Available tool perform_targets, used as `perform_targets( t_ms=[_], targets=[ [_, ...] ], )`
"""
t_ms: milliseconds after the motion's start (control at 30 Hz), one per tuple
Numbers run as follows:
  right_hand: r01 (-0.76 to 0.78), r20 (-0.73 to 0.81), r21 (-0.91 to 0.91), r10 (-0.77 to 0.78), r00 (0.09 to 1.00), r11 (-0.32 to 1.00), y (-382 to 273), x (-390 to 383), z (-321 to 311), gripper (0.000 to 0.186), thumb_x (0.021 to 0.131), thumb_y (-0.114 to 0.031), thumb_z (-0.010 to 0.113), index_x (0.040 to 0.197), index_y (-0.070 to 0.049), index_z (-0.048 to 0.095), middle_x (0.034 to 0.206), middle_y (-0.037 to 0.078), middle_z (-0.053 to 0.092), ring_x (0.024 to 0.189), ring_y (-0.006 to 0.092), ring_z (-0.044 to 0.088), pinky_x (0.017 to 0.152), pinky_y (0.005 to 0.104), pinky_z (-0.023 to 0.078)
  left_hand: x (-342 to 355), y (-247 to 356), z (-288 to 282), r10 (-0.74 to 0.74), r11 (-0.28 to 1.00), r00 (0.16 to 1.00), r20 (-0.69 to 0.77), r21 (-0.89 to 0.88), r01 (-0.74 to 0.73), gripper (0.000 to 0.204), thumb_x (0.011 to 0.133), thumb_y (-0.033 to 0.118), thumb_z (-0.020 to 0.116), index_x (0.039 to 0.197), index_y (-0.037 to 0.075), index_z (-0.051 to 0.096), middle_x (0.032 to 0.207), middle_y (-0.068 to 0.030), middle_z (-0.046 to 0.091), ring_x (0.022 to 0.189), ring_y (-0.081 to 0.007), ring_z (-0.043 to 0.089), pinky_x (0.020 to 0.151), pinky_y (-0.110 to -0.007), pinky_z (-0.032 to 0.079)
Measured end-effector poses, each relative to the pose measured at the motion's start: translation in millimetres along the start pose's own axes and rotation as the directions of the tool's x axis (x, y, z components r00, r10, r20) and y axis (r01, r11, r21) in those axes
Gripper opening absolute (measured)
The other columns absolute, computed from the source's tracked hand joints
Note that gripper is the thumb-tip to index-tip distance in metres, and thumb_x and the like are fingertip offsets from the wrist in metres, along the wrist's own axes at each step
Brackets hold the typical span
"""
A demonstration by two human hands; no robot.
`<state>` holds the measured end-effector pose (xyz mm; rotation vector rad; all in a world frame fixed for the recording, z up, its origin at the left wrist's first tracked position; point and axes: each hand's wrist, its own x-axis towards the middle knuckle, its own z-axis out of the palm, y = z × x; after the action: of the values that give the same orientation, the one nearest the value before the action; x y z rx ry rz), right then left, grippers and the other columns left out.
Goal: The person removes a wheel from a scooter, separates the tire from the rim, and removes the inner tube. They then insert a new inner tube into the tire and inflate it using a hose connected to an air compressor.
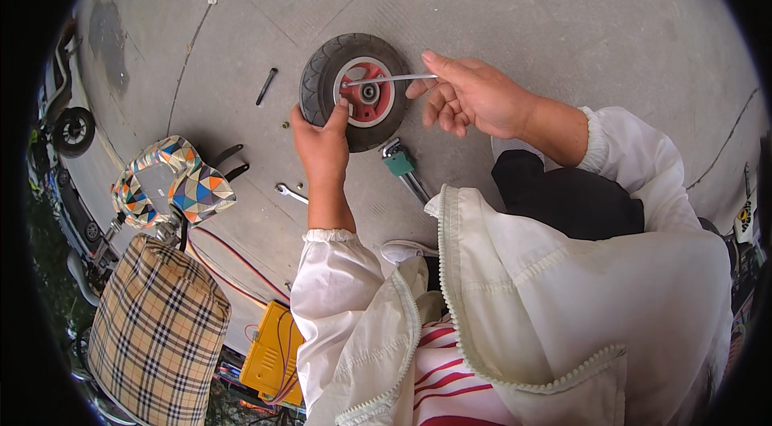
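Observation:
A small wheel with a black tyre (315, 72) and a red hub (376, 111) lies tilted on the concrete floor. My left hand (322, 141) grips its near left edge, thumb over the rim. In my right hand (482, 96), thumb and fingers pinch the end of a long silver hex key (398, 78). The key's other end meets the hub near a bolt hole; whether it is seated there I cannot tell. Just below the wheel lies a hex key set (400, 162) in a green holder.
A black axle bolt (266, 87), small brass-coloured nuts (285, 124) and an open-ended wrench (291, 193) lie left of the wheel. Farther left stands a scooter with a patterned handlebar cover (197, 185) and plaid seat cover (161, 325). A yellow box (269, 358) with red and black cables sits nearby.

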<state>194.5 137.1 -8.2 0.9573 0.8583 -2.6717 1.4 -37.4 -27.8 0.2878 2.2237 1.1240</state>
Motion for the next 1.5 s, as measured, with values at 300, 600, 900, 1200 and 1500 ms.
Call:
perform_targets(
  t_ms=[300, 600, 900, 1200, 1500],
  targets=[
    [-0.049, -0.003, 0.227, 0.051, 0.999, 0.973, -2, 0, 4, 0.046, 0.104, -0.04, 0.052, 0.112, 0.004, 0.059, 0.086, 0.012, 0.069, 0.068, 0.0105, 0.066, 0.053, 0.0225, 0.051, -1, -4, 1, 0.012, 0.999, 1.0, -0.016, 0.042, -0.011, 0.053, 0.084, 0.019, 0.079, 0.121, -0.008, 0.051, 0.109, -0.0177, 0.069, 0.096, -0.0205, 0.066, 0.089, -0.032, 0.051],
    [0.295, 0.269, -0.955, -0.343, 0.9, 0.024, -16, -5, 13, 0.031, 0.092, -0.015, 0.062, 0.119, -0.001, 0.062, 0.105, 0.014, 0.07, 0.083, 0.0272, 0.069, 0.066, 0.0379, 0.055, 0, -6, -3, -0.005, 0.997, 1.0, 0.017, 0.074, 0.003, 0.063, 0.086, 0.02, 0.079, 0.129, -0.01, 0.045, 0.115, -0.0191, 0.067, 0.101, -0.0221, 0.066, 0.09, -0.032, 0.051],
    [0.441, 0.221, -0.649, -0.401, 0.889, 0.621, 7, -3, 10, 0.048, 0.104, -0.023, 0.053, 0.148, -0.004, 0.043, 0.111, 0.012, 0.06, 0.088, 0.0175, 0.06, 0.079, 0.0317, 0.052, -2, 2, 0, -0.029, 0.994, 0.999, -0.026, 0.106, 0.031, 0.059, 0.086, 0.02, 0.078, 0.126, -0.009, 0.047, 0.114, -0.0191, 0.067, 0.101, -0.0225, 0.066, 0.09, -0.032, 0.051],
    [0.107, 0.247, 0.008, -0.106, 0.963, 0.994, 1, -3, 10, 0.059, 0.106, -0.022, 0.048, 0.152, 0.007, 0.023, 0.123, 0.021, 0.062, 0.097, 0.0227, 0.064, 0.08, 0.0348, 0.054, 2, -3, -4, -0.041, 0.999, 0.999, 0.033, 0.034, 0.04, 0.055, 0.087, 0.02, 0.078, 0.125, -0.007, 0.049, 0.115, -0.0182, 0.067, 0.101, -0.0219, 0.066, 0.089, -0.033, 0.053],
    [0.328, 0.346, -0.937, -0.457, 0.819, -0.12, -6, 3, -3, 0.043, 0.09, -0.009, 0.061, 0.132, -0.007, 0.058, 0.107, 0.015, 0.067, 0.092, 0.0332, 0.066, 0.079, 0.0426, 0.053, -2, 0, -5, 0.004, 0.987, 0.999, 0.04, 0.163, -0.01, 0.057, 0.088, 0.023, 0.077, 0.127, -0.008, 0.048, 0.115, -0.0178, 0.067, 0.102, -0.0223, 0.066, 0.09, -0.033, 0.052]
  ],
)
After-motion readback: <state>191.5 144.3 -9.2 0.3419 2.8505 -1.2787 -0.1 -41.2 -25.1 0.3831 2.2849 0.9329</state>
